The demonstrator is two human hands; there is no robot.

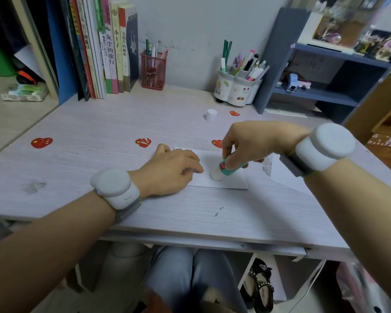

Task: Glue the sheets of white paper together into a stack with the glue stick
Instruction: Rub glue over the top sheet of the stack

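A white sheet of paper [231, 180] lies flat on the desk [122, 132] in front of me. My left hand [169, 171] rests on its left part with loosely curled fingers, fingertips pressing the sheet down. My right hand [246, 143] grips a green and white glue stick [224, 169], tilted, with its white tip touching the paper. The glue stick's white cap [211, 114] stands alone farther back on the desk. Another white sheet [287, 175] lies to the right, partly under my right wrist.
Red heart stickers [41, 142] dot the desk. Books [104, 53] stand at the back left, a red mesh pen holder [153, 70] and a white pen cup [237, 86] at the back. A blue shelf unit [314, 93] stands at the right.
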